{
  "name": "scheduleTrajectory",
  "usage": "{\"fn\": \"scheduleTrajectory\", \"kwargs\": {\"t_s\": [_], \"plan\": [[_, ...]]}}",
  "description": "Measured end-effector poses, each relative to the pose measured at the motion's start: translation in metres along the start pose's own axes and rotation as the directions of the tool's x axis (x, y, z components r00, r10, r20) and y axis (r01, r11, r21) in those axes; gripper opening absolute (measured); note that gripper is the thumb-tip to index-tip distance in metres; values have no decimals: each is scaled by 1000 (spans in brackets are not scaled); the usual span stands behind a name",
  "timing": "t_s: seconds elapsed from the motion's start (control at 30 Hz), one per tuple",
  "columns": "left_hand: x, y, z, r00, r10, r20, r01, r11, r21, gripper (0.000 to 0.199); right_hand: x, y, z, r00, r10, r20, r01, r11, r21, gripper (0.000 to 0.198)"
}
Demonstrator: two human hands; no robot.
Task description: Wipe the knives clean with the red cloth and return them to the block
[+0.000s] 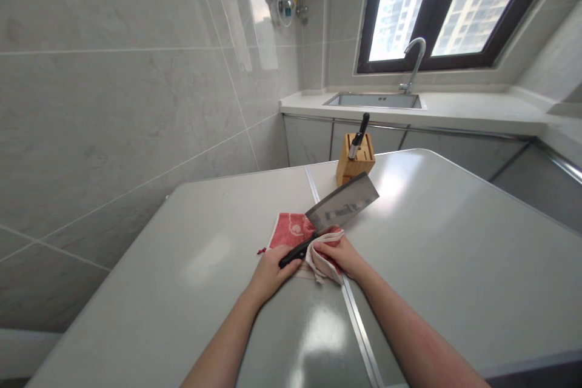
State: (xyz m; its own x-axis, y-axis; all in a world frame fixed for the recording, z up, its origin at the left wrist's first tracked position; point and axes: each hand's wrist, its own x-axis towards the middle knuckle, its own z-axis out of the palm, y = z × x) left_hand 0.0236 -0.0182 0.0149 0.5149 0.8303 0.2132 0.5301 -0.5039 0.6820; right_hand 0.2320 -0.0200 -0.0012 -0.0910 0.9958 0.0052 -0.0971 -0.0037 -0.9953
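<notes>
A cleaver (343,201) with a broad steel blade points away to the upper right over the table. My left hand (273,270) is wrapped round the end of its black handle. In my right hand (342,253) is a folded part of a red and white cloth (293,229), pressed against the handle close to the blade. The rest of the cloth spreads out behind and under the handle. Beyond the blade stands a wooden knife block (356,160), with one black-handled knife (360,136) sticking out of its top.
The pale table (218,212) has a metal seam strip (359,327) running across it. Past its far edge is a white counter (477,106) with a sink (375,100) and a tall faucet (416,63). A grey tiled wall (136,103) rises on the left.
</notes>
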Motion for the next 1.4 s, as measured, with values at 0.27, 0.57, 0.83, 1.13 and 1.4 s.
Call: {"fn": "scheduleTrajectory", "kwargs": {"t_s": [0.27, 0.57, 0.83, 1.13, 1.4], "plan": [[0, 0, 1, 1000, -8, -2, 8, 1000, -9, 29, 1, 3, 0, 1000, 3, -14, -3, 1000, 17, 37], [0, -2, 1, 1000, -3, -22, 3, 1000, 6, 28, 1, 2, 0, 1000, -8, -21, 8, 1000, 15, 29], [-1, -3, 0, 1000, 5, -29, -5, 1000, 7, 26, 1, 3, 0, 1000, 2, -6, -2, 1000, 7, 33], [-1, -4, 0, 999, 25, -41, -25, 1000, -9, 24, 2, 4, -1, 1000, -5, -19, 4, 1000, -23, 32], [-1, -5, 0, 999, 31, -44, -31, 999, 8, 24, 2, 3, -1, 1000, -14, -14, 13, 998, -57, 33]]}}
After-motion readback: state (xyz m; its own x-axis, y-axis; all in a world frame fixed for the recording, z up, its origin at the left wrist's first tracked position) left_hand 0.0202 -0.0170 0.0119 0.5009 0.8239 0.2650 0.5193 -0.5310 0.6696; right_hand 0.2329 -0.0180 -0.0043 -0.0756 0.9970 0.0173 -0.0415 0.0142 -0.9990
